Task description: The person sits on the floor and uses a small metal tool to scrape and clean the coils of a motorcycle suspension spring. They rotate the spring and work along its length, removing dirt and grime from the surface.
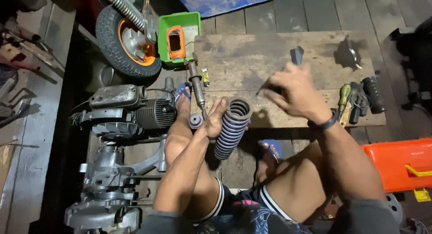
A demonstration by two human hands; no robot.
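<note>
- Gripping a purple coil spring (231,128) near its top, the left hand (215,119) has its fingers wrapped around the coils; the spring leans against the front edge of a wooden board (252,58) lying on the plank floor.
- The right hand (294,92) is raised over the board, fingers bent and partly closed; it is blurred, and whether it has anything in it cannot be told.
- A small round purple part (195,120) sits just beside the left hand, next to a foot in a blue sandal (182,93).
- A long metal rod-shaped tool (196,85) lies at the board's left edge.
- On the board's right end lie a yellow-green handled screwdriver (344,95) and a black rubber grip (374,94), near each other.
- A green plastic tray (189,22) holding an orange item stands beyond the board, beside a small wheel with an orange rim (128,40).
- A grey engine (126,110) rests on the floor to the left.
- An orange box (400,164) sits to the right.
</note>
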